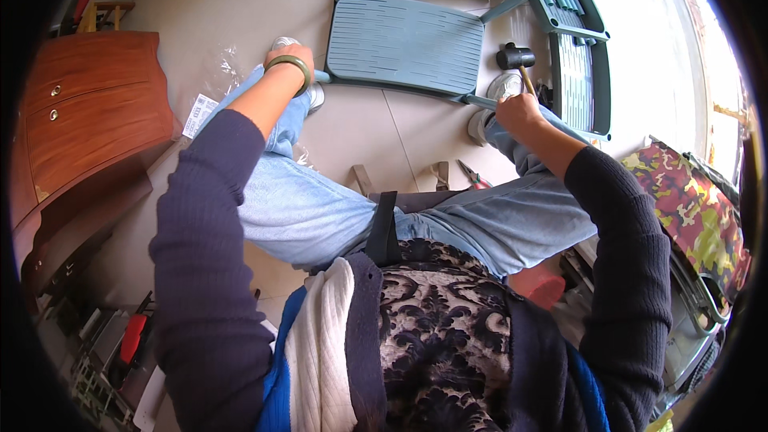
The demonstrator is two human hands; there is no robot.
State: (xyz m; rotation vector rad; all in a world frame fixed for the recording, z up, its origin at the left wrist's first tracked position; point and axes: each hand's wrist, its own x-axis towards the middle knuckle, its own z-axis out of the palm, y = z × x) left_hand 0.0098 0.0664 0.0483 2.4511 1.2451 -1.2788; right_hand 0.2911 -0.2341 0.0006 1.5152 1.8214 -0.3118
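A blue-green plastic shelf panel (406,44) with round posts at its corners is in front of me, between my feet. My left hand (294,58), wearing a green bangle, is closed at the panel's near left post (322,77). In my right hand (518,114) is a rubber mallet (515,57) with a black head and a wooden handle, head pointing away from me. The near right post (482,102) reaches to beside that hand; I cannot tell whether the hand touches it.
More blue-green panels (582,84) and loose tubes lie ahead and to the right. Pliers (474,176) rest on the floor near my right leg. A reddish wooden cabinet (96,104) stands left, a printed paper (198,115) by it. Camouflage cloth (690,212) is at right.
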